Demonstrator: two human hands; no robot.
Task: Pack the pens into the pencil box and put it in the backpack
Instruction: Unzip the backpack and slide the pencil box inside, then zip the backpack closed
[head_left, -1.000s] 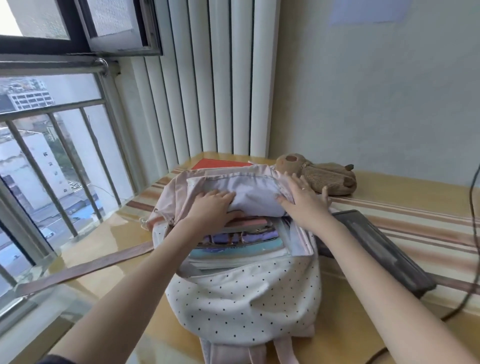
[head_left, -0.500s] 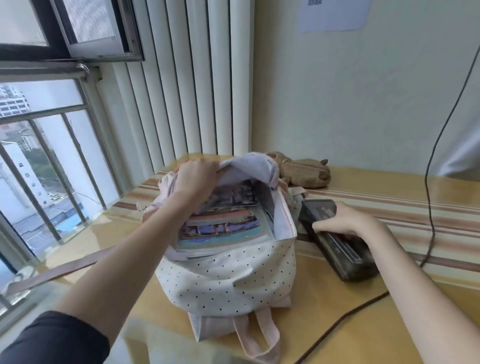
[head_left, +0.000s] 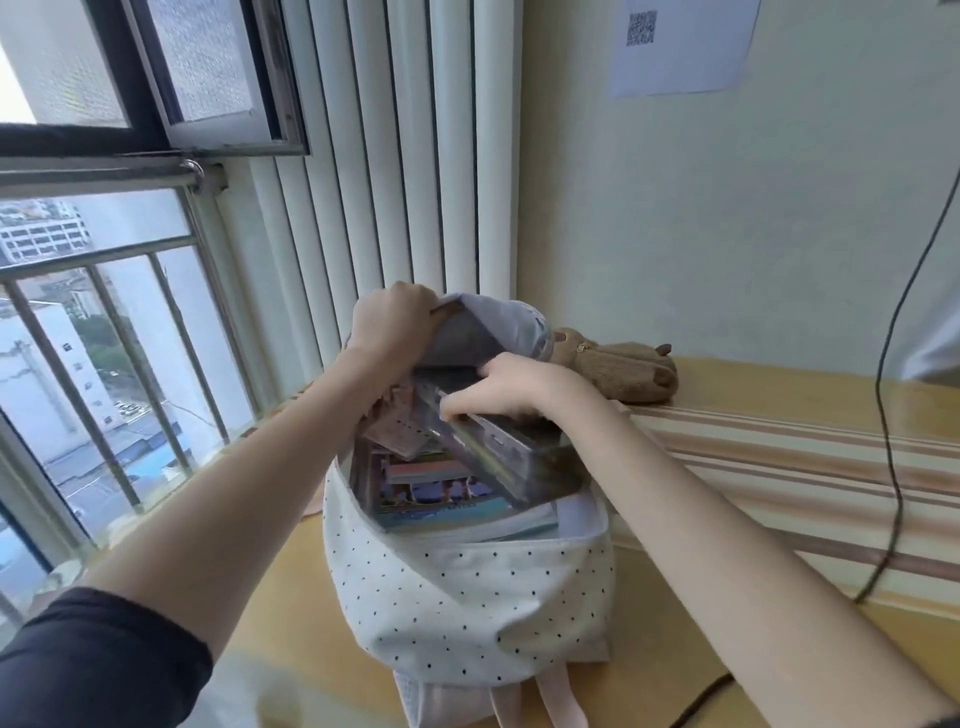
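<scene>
A white backpack (head_left: 467, 597) with small black dots stands open on the yellow table. My left hand (head_left: 389, 322) grips the top flap and holds it up and back. My right hand (head_left: 504, 387) grips the dark translucent pencil box (head_left: 514, 457) and holds it tilted in the bag's mouth, its far end inside, resting over colourful books (head_left: 436, 493). No pens are visible; the box's contents are unclear.
A brown plush toy (head_left: 623, 371) lies behind the bag by the wall. A black cable (head_left: 883, 415) hangs down at the right and runs across the table (head_left: 779, 519). A window with railing bars (head_left: 130, 364) is to the left.
My right hand lifted the pencil box off the table at the right and brought it into the bag's opening. My left hand raised the flap higher.
</scene>
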